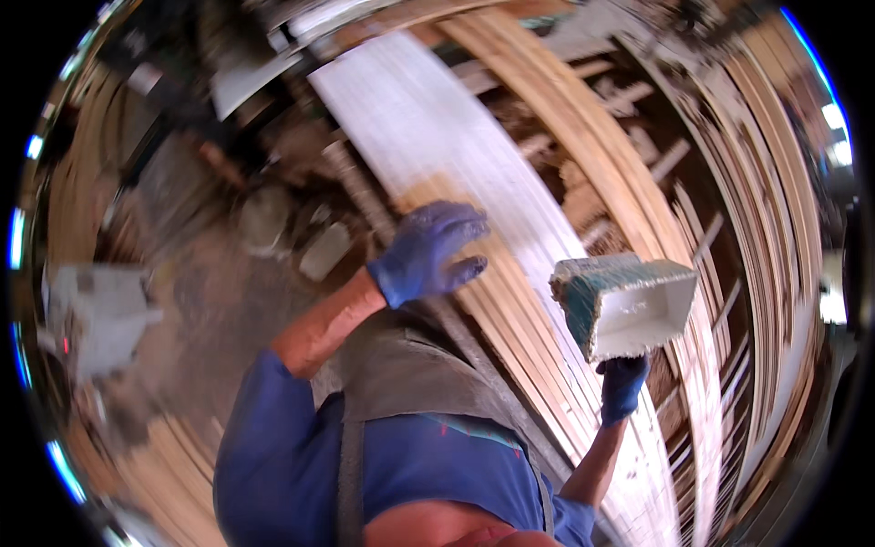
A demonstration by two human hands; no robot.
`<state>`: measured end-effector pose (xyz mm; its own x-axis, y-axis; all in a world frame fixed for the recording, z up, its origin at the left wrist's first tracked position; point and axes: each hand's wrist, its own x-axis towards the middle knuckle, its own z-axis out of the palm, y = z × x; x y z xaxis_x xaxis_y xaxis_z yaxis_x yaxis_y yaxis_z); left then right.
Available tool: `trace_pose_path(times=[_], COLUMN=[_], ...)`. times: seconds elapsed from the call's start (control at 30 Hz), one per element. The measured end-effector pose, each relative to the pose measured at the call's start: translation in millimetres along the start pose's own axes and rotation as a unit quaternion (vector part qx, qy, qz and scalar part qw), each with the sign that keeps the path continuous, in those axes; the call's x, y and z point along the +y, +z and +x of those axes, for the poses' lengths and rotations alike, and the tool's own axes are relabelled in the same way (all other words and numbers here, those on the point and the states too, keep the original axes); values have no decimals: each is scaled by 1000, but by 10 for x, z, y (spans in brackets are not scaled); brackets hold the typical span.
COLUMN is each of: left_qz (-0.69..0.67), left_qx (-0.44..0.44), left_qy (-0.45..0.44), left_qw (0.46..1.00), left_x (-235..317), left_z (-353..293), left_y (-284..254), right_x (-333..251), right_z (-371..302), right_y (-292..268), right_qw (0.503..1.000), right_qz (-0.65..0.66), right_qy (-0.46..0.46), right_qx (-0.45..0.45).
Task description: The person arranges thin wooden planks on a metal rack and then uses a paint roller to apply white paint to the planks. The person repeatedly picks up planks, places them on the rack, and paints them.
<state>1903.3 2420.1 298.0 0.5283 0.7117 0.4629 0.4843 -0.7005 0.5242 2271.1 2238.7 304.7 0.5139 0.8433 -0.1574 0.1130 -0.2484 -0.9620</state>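
Observation:
My right hand, in a blue glove, grips a boxy teal container from below. The container's rim is crusted with white, and its white inside faces up and to the right. My left hand, gloved in blue with dark-stained fingertips, hovers by the near side of the boards with fingers apart and nothing in them. Under and beyond both hands runs a row of long boards, white-coated at the far part. Bare wood strips show between the hands.
Further long wooden strips lie beyond the white boards, over a rack with scraps beneath. Stacked lumber lines the right side. To the left, a round bucket and a pale rectangular container stand on the floor.

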Motion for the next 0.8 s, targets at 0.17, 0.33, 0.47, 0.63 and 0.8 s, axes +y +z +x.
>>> trace_pose_path(times=[0.17, 0.33, 0.47, 0.63, 0.8], left_qz=[-75, -107, -293, -491, -301], left_qx=[124, 169, 289, 476, 394], left_qy=[-137, -434, -654, -616, -845], left_qw=[980, 878, 635, 391, 202], left_x=[-119, -756, -963, -95, 1451], left_z=[-1504, -3397, -5165, -7036, -7559], left_y=[-307, -104, 61, -13, -71], right_x=[-75, -330, -53, 1207, 2405], right_z=[53, -231, -670, -808, -771], right_y=[869, 2278, 3582, 5023, 5823], right_qw=[977, 911, 899, 849, 861], right_qz=[-46, -31, 9, -245, -151], right_qy=[-33, -204, -120, -160, -138], right_qx=[-203, -358, -421, -440, -465])
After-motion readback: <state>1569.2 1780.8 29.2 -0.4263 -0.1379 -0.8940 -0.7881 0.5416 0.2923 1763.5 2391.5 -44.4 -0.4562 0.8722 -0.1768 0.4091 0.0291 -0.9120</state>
